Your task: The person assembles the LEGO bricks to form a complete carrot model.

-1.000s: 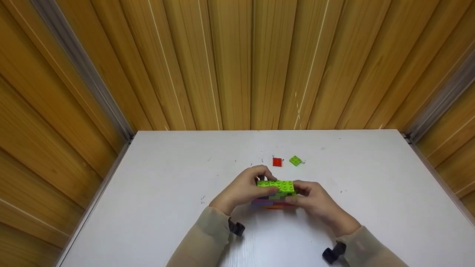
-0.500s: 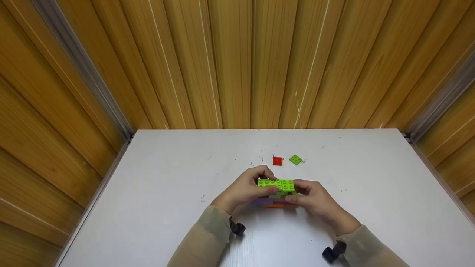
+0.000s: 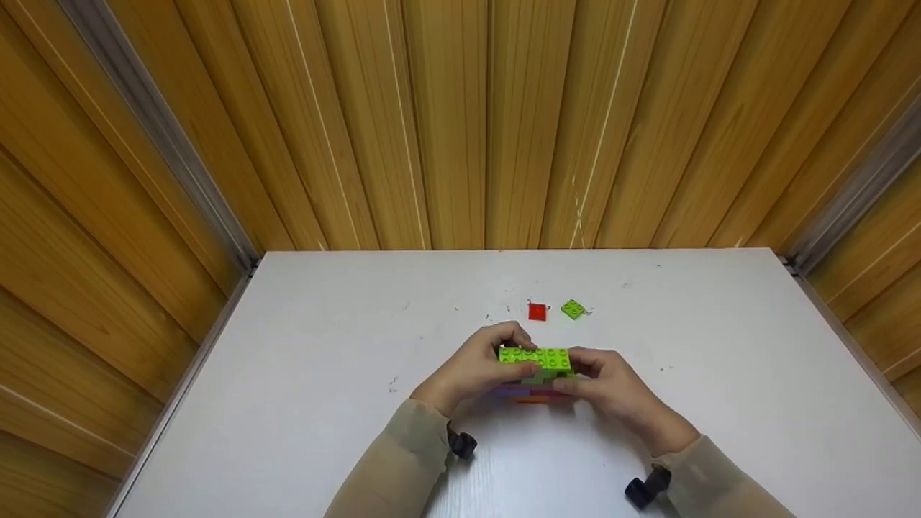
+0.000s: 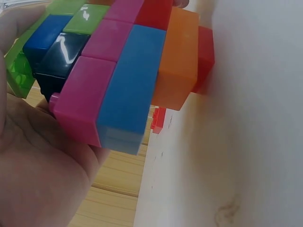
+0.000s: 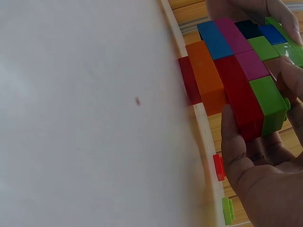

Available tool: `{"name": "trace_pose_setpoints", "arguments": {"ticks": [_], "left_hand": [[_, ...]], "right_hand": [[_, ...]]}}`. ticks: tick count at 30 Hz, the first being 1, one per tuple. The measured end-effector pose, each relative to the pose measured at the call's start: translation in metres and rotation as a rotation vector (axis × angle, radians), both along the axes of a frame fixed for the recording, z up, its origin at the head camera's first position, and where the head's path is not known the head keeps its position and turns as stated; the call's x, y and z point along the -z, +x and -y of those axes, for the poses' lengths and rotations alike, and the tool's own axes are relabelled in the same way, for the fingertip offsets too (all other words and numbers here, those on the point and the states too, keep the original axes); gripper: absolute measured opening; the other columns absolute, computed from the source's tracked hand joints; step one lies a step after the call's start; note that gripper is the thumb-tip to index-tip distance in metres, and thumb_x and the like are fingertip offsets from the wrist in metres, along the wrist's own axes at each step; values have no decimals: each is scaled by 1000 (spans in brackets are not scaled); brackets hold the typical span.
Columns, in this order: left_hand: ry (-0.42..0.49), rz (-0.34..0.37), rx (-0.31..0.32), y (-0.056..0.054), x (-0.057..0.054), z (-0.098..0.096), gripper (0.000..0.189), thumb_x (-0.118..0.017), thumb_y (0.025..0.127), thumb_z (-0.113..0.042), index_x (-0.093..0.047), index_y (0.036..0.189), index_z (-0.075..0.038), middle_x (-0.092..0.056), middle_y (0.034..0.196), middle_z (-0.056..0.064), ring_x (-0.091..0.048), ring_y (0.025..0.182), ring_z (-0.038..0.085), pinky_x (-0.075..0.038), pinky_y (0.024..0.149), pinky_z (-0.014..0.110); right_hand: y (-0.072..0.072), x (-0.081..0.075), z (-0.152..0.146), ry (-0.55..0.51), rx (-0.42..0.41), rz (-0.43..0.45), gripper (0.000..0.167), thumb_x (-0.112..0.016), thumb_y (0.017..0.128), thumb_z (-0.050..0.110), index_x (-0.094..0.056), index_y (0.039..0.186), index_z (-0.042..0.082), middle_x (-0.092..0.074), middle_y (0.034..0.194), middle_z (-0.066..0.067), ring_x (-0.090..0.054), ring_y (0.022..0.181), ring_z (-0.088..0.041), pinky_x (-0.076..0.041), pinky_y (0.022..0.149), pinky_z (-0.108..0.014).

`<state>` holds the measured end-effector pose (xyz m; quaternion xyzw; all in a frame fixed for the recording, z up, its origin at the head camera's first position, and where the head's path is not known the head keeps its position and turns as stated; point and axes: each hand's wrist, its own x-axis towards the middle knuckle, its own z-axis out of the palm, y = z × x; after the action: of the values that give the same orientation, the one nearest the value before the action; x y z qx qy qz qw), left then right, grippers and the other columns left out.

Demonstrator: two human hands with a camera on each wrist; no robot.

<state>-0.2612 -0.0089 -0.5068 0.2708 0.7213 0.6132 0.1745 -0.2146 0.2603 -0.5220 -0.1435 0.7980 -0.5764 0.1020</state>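
Both hands hold one stepped block of toy building bricks at the near middle of the table, in the head view. Lime-green bricks (image 3: 555,357) form its top. My left hand (image 3: 471,368) grips the upper left end, thumb across the front of the lime bricks and fingers behind. Around the right end curls my right hand (image 3: 611,385), its thumb low on the near side. The wrist views show the lower layers: a blue brick (image 4: 132,78) beside pink ones, a long red brick (image 5: 239,92), an orange brick (image 5: 206,73) beneath, and a dark red brick (image 5: 189,80) lowest, close to the tabletop.
Beyond the hands lie a loose red brick (image 3: 537,311) and a small lime-green brick (image 3: 573,309). Dark specks mark the white table (image 3: 324,324) around them. Wood-patterned panels (image 3: 460,129) rise behind the far edge and at both sides.
Both hands keep their grip on the block, which stays in place. The left wrist has shifted very slightly to the right, and the lime bricks on top look a little more level.
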Motion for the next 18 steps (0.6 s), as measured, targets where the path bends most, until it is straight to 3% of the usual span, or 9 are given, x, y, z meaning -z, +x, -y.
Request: {"name": "trace_pose_setpoints", "arguments": {"ticks": [7, 10, 14, 18], "left_hand": [[45, 46, 11, 1, 3, 0, 25, -88, 96, -22, -74, 113, -11, -69, 117, -7, -63, 109, 12, -57, 93, 27], [30, 53, 7, 2, 1, 1, 24, -89, 96, -22, -75, 113, -13, -69, 118, -6, -62, 110, 13, -57, 94, 28], [-75, -26, -19, 2, -6, 4, 21, -89, 96, -28, -77, 112, -22, -69, 112, -8, -62, 104, 12, -55, 90, 28], [-174, -118, -22, 1, -13, 7, 21, -89, 96, -35, -80, 114, -30, -70, 108, -11, -61, 99, 12, -53, 87, 28]], "right_hand": [[0, 2, 2, -5, 1, -25, 41, -84, 101, 12, -77, 138, -3, -83, 133, -11, -74, 117, -2, -55, 104, -19], [0, 3, 2, -7, -3, -18, 42, -85, 100, 13, -76, 138, -3, -82, 135, -15, -74, 118, -2, -56, 104, -19], [0, 2, 1, -5, -7, 1, 44, -85, 101, 15, -75, 141, -2, -78, 141, -22, -73, 122, -3, -56, 106, -20], [-1, 1, -1, 17, 3, 2, 44, -85, 101, 18, -76, 141, 2, -78, 143, -19, -72, 128, -7, -54, 108, -19]]}}
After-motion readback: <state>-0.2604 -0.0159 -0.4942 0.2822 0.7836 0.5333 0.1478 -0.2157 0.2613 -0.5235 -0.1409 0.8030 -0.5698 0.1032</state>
